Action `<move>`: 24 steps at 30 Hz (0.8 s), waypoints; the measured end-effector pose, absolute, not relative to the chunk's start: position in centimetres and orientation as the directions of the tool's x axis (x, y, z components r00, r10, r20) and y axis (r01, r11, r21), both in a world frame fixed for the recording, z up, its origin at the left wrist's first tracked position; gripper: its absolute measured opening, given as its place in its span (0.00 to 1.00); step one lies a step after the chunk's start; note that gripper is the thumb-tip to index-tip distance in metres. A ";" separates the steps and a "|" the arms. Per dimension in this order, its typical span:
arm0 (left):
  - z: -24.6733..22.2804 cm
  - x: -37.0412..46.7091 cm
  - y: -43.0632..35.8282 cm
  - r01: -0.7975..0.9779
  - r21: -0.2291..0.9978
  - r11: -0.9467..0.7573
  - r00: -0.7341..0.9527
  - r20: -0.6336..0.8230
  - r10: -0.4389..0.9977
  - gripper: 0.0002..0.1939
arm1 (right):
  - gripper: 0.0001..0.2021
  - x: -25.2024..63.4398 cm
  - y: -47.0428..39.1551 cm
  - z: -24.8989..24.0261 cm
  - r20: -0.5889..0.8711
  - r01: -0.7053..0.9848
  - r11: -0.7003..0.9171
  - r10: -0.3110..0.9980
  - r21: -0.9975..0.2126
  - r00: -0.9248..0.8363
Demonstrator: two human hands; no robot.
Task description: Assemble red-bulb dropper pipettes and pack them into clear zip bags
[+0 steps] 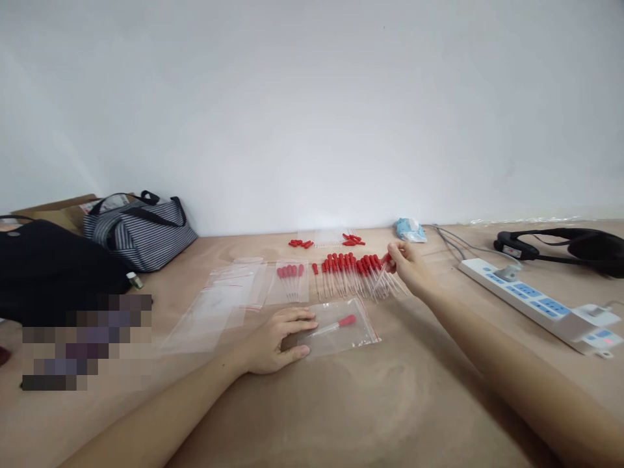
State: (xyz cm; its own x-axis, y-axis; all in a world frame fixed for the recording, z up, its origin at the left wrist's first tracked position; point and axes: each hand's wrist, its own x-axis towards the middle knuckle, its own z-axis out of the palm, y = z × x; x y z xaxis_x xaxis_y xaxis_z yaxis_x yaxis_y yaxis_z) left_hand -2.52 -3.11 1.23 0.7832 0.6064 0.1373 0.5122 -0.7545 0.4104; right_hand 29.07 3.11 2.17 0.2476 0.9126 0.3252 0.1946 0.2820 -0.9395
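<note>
my left hand (pixel 275 338) lies flat, pinning a zip bag (pixel 341 333) w/ one dropper (pixel 336 325) inside. right hand (pixel 407 265) pinches a dropper at the row's end (pixel 351 270) on the bench (pixel 341 416). one filled bag (pixel 291 281) done; most droppers and spare bags (pixel 219 305) left.

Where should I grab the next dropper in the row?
Probably by the red bulb, from the right end of the dropper row beside the right hand. The bulbs point toward the wall and are thicker than the thin clear stems, which overlap.
</note>
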 end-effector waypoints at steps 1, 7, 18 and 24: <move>1.2 -2.5 -3.1 0.515 0.407 -0.755 0.783 0.134 0.607 0.20 | 0.20 29.2 2.3 1.8 0.302 0.159 0.267 0.914 -0.951 0.272; 1.6 -2.3 -3.2 0.529 0.385 -0.756 0.783 0.121 0.610 0.20 | 0.20 28.3 0.0 -0.5 0.169 -0.020 0.185 0.930 -0.982 0.327; 1.6 -2.3 -3.3 0.560 0.365 -0.744 0.764 0.120 0.634 0.26 | 0.17 25.2 -1.7 -2.0 -0.005 -0.229 0.016 0.996 -0.973 0.090; 1.7 -2.3 -3.3 0.573 0.367 -0.733 0.761 0.093 0.642 0.27 | 0.16 24.5 -2.4 -1.7 0.093 0.066 0.098 0.993 -0.993 -0.075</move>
